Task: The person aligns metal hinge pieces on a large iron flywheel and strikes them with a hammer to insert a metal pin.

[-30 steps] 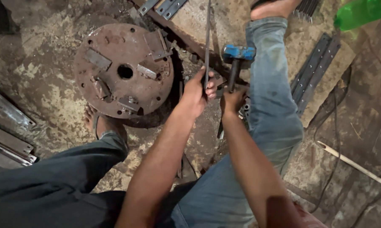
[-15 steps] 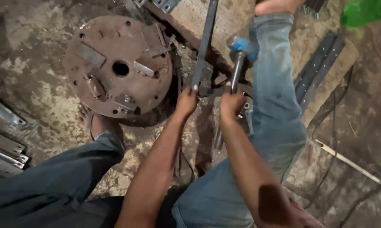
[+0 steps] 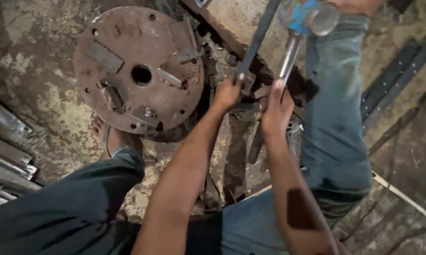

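Head view: both hands raised, left (image 3: 228,92) gripping flat bar (image 3: 259,38), right (image 3: 276,107) hammer (image 3: 293,42).

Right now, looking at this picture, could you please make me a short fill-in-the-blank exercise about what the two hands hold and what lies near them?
1. The right hand grips the handle of a blue-headed ____.
2. The left hand holds a long flat metal bar that stands nearly ____.
3. The rusty round metal plate on the ground has a ____ at its centre.
4. The bare foot in a sandal lies at the plate's ____ edge.

Missing words: hammer; upright; hole; lower
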